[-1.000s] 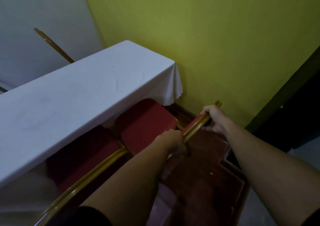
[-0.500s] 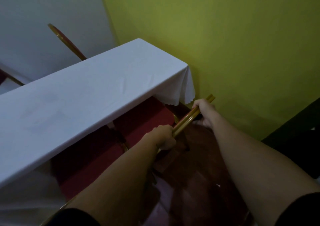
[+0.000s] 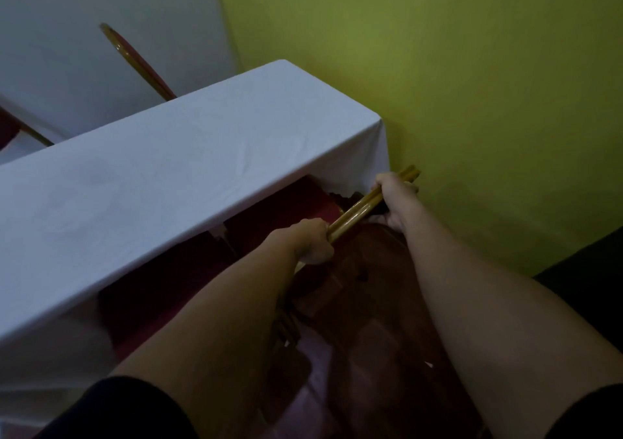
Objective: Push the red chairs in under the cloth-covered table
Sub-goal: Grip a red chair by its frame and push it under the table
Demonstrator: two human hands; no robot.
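A long table under a white cloth (image 3: 175,169) runs from the lower left to the yellow-green wall. Beneath its near edge the red seat (image 3: 269,209) of a chair shows, mostly tucked under the cloth. The chair's gold top rail (image 3: 357,211) sticks out at the table's right end. My left hand (image 3: 312,245) grips the rail's lower part and my right hand (image 3: 396,199) grips its upper part near the wall. A second red seat (image 3: 161,287) lies dim under the cloth to the left.
The yellow-green wall (image 3: 472,101) stands right behind the rail's end. Another gold-framed chair back (image 3: 135,61) rises beyond the table near a grey wall. Dark red-brown floor (image 3: 377,337) lies below my arms, and a dark object (image 3: 593,283) sits at the right edge.
The chair has slid further under the cloth; less red seat shows and the rail now sits close to the table edge. Both hands kept their grip and moved forward with it.
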